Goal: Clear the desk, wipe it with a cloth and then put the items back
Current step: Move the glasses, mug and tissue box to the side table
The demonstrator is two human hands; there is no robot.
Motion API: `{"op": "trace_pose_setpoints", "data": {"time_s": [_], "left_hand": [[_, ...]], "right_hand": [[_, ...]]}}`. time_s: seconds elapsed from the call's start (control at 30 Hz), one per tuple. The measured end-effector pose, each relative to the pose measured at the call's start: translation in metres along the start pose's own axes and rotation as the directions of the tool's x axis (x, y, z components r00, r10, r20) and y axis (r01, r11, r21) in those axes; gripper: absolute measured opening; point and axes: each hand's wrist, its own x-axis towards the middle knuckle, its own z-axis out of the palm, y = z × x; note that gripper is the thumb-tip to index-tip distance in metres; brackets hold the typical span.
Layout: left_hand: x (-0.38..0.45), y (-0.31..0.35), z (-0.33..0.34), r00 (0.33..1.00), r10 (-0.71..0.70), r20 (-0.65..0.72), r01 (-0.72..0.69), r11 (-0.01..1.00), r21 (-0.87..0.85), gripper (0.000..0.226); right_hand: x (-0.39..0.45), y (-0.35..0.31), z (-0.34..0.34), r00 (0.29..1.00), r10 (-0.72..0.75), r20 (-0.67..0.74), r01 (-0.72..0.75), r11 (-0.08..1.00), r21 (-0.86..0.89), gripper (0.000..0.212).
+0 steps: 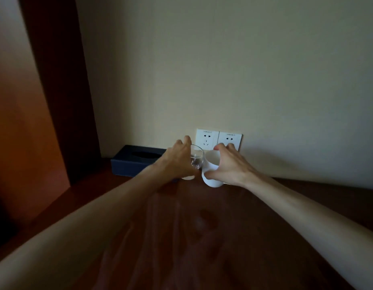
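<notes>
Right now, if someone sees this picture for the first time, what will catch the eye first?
First, the two hands at the far edge of the desk: the left hand wraps a clear glass, the right hand grips a white cup, tilted. Behind them, two white wall sockets stand out, and a dark blue tissue box sits left by the wall.

Dim room, plain cream wall (244,70) with twin white sockets (219,139) low at the far desk edge, dark wooden upright (60,80) at left, orange-brown panel (18,132) beyond it
</notes>
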Motion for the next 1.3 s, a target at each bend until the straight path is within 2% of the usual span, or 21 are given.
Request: {"op": "trace_pose_setpoints", "data": {"time_s": [0.2,0.33,0.4,0.5,0.7,0.9,1.03,1.13,1.3], "left_hand": [[-0.108,-0.019,-0.090,0.998,-0.021,-0.052,0.024,0.999,0.043,0.083],[-0.203,-0.051,-0.131,0.991,-0.056,-0.125,0.060,0.998,0.027,0.076],[-0.250,-0.074,-0.148,0.991,-0.062,-0.115,0.069,0.996,0.064,0.077],[-0.317,-0.117,-0.172,0.986,-0.126,-0.107,0.141,0.979,0.145,0.076],[-0.427,-0.201,-0.226,0.944,-0.310,-0.112,0.327,0.925,0.193,0.066],[-0.496,-0.281,-0.268,0.883,-0.410,-0.229,0.452,0.874,0.178,0.072],[-0.521,-0.341,-0.270,0.831,-0.481,-0.279,0.535,0.829,0.165,0.078],[-0.534,-0.390,-0.252,0.778,-0.553,-0.299,0.611,0.777,0.154,0.080],[-0.548,-0.458,-0.198,0.650,-0.697,-0.304,0.753,0.645,0.131,0.076]], "right_hand": [[-0.065,-0.088,-0.027,0.981,-0.195,-0.007,0.195,0.979,0.066,0.089],[-0.116,-0.158,-0.010,0.955,-0.295,-0.002,0.294,0.949,0.112,0.087],[-0.143,-0.193,0.007,0.934,-0.357,0.008,0.352,0.925,0.141,0.088],[-0.179,-0.250,0.036,0.890,-0.452,0.062,0.429,0.875,0.222,0.090],[-0.225,-0.368,0.099,0.779,-0.618,0.110,0.550,0.756,0.354,0.094],[-0.251,-0.476,0.157,0.683,-0.716,0.142,0.620,0.672,0.406,0.089],[-0.254,-0.530,0.206,0.687,-0.704,0.181,0.601,0.690,0.405,0.087],[-0.255,-0.558,0.253,0.727,-0.651,0.217,0.556,0.744,0.371,0.090],[-0.259,-0.573,0.342,0.799,-0.523,0.296,0.420,0.839,0.346,0.090]]}}
